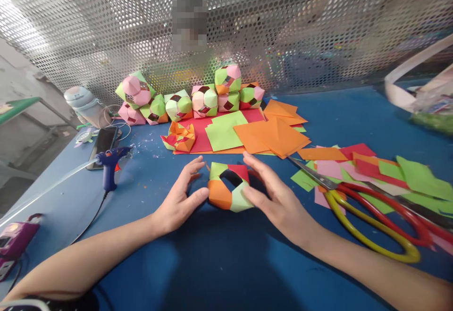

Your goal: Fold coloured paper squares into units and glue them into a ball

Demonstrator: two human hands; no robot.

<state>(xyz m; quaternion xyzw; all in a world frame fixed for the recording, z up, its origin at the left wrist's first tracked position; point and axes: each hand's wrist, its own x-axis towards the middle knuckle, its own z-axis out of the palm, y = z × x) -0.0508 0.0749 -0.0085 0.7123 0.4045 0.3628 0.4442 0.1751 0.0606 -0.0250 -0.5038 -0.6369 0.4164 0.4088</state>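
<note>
An open-sided folded paper ball (pixel 220 194) in orange, green and red sits between my two hands, low over the blue table. My left hand (pixel 184 195) cups its left side, thumb tip at the edge and fingers loosely curved. On the other side, my right hand (pixel 276 197) lays its thumb against the pale green panel, fingers stretched along the far side. A dark opening shows in the ball's middle. Just behind it lie green paper squares (pixel 226 131) and orange paper sheets (pixel 274 136), beside a part-built orange and red paper piece (pixel 180 136).
Several finished paper balls (pixel 204 101) line the perforated metal screen (pixel 141 32). Large scissors (pixel 332 186) with red and yellow handles lie right, on paper scraps (pixel 421 174). Left are a blue glue gun (pixel 110 169) with its cord, a phone (pixel 102 143), a bottle (pixel 83 105) and a purple power strip (pixel 17 240).
</note>
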